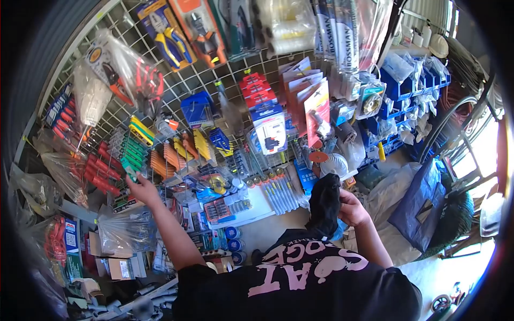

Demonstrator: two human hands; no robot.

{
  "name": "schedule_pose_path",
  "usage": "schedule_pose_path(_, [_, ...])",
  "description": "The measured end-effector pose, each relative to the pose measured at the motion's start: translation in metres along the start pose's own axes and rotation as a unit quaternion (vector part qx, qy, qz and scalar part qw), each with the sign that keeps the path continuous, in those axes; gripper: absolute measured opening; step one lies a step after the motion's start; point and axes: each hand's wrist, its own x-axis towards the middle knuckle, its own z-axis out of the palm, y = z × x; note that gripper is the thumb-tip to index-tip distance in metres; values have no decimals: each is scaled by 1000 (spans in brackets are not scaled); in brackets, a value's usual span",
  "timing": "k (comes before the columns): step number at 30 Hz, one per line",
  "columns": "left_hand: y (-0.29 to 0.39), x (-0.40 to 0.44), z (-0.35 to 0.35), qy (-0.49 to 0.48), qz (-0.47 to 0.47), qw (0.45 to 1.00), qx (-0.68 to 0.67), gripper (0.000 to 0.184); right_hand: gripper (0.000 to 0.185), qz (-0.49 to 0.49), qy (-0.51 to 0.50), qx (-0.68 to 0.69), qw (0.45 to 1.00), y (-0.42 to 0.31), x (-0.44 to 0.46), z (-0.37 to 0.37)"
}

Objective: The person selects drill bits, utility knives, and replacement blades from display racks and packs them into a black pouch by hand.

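Observation:
My left hand reaches to the wire rack, its fingers closed at the lower end of a green hanging item. That item is at the front of a row of similar green pieces; their exact kind is too small to tell. Just left of them hangs a row of red pieces. My right hand is on the other side, in front of my chest, closed on a bunched black cloth. The cloth hangs down toward my shirt, and some of my fingers are hidden behind it.
A wire grid rack carries packaged pliers, orange pieces and red cards. A white shelf holds small packs. Blue bins stand at right, near a blue bag. Pipe fittings lie low at left.

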Motion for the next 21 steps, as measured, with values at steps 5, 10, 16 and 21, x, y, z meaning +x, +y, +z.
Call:
schedule_pose_path(5, [-10,7,-14,-151,-276,861,-399,37,43,-115,53,-11,992,-33,-6,-13])
schedule_pose_path(10, [7,11,-44,-194,-267,863,-381,37,26,-360,182,-764,504,-80,-15,19])
schedule_pose_path(16, [96,-15,-90,-165,-226,892,-354,31,32,-322,225,-774,496,-55,-18,-24])
schedule_pose_path(21, [230,-149,-69,-385,-226,810,-380,22,65,-203,103,-589,776,-6,-24,-84])
